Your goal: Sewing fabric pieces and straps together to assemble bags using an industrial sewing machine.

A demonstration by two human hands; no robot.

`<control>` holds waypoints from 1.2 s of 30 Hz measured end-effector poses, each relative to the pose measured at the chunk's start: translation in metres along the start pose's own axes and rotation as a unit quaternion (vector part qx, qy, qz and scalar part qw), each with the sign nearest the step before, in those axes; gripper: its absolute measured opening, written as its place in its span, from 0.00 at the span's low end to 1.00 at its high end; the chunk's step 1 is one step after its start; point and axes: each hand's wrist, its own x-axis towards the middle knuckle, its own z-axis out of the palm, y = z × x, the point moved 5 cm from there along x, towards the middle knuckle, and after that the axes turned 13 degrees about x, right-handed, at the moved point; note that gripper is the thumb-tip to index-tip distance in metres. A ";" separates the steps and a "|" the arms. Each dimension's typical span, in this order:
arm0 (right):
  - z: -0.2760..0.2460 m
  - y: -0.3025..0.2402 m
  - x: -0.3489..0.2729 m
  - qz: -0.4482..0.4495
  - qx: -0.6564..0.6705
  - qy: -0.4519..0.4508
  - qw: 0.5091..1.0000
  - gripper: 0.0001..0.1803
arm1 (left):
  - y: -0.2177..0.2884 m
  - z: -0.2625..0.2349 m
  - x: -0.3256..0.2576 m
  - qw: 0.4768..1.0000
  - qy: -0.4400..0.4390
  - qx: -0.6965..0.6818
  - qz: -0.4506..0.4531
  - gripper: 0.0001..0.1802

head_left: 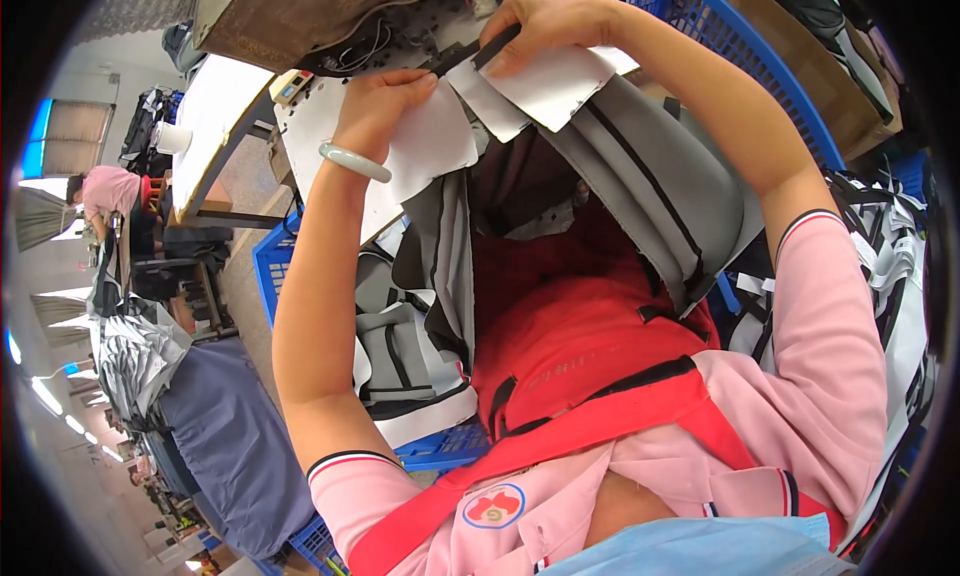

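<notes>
A grey fabric bag piece (640, 166) with white backing and black strips hangs in two panels in front of me, its middle open over my red apron (580, 326). My left hand (385, 106), with a pale bangle at the wrist, is closed at the end of a black strip (458, 60) along the top edge. Close by on its right, my right hand (550, 31) pinches another short black strip (497, 47) between thumb and fingers, above a white flap (550, 86). The inner fingers of both hands are partly hidden.
A brown-stained machine housing (285, 21) stands at the far edge of the white worktable (300, 126). Blue plastic crates (745, 36) flank me, with grey fabric pieces (400, 356) in the left one. White and black pieces (895, 256) pile up at right. A person in pink (110, 196) works far left.
</notes>
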 end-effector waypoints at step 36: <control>-0.022 0.018 0.014 0.042 0.035 -0.009 0.998 0.15 | -0.005 0.000 0.022 0.996 0.037 -0.081 0.024 0.15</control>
